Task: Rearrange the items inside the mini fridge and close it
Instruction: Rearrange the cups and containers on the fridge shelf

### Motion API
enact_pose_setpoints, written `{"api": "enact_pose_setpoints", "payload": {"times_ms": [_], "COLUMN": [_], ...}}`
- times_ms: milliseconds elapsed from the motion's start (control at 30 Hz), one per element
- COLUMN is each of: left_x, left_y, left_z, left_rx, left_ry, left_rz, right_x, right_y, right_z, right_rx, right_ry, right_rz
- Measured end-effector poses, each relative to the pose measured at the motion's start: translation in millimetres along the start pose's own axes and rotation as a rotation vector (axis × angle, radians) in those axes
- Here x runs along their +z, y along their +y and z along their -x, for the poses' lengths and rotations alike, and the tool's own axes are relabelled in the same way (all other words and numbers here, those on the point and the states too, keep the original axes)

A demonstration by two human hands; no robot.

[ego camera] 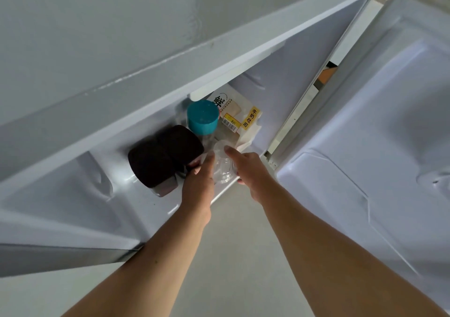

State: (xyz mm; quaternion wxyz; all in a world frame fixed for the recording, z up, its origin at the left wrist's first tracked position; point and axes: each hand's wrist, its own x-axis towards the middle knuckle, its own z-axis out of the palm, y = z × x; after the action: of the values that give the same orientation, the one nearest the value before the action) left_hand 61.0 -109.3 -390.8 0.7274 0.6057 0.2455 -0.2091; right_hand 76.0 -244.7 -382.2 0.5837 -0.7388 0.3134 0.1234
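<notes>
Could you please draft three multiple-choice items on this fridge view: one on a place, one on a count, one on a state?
1. Where is the teal-capped bottle?
A. On the floor
B. Inside the fridge, behind the clear container
C. In the door shelf

2. How many dark-lidded jars are there?
A. Two
B. Four
C. None

3. What state is the fridge door in?
A. Shut
B. Removed
C. Open

Answers: 1 B, it stands past the clear container held between the left hand and right hand; 2 A, two sit side by side; 3 C, its inner liner faces the camera.
</notes>
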Motion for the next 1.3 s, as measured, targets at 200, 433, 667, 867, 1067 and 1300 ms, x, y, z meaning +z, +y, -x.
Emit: {"api": "enact_pose_setpoints", "payload": {"times_ms": [200, 433, 667, 867, 1067, 1300], "left_x": [-6, -16, -28, -37, -54, -88], "left_y": [-1, -1, -18, -36, -65, -91], "left_z": [11, 33, 60, 106, 166, 227], "left_rx": [0.014, 0.038, 0.050, 0.075, 0.072, 0.102], "left_ry": [0.007, -0.010, -0.054, -0.043, -0.041, -0.020], "left_rz": [-0.070, -0.152, -0.178, -0.221, -0.213, -0.214], "right_x": [5, 7, -1, -9, -17, -10], "right_y": [8, 20, 35, 57, 89, 113], "right_z": [20, 42, 81, 127, 183, 251], "right_rx": [0.026, -0.005, -0.052, -0.075, -0.081, -0.095], "right_ry": [-0.016, -0.022, -0.011, 0.000, -0.018, -0.096], "right_rz": [-0.081, -0.118, -0.136, -0.125, -0.105, -0.070]}}
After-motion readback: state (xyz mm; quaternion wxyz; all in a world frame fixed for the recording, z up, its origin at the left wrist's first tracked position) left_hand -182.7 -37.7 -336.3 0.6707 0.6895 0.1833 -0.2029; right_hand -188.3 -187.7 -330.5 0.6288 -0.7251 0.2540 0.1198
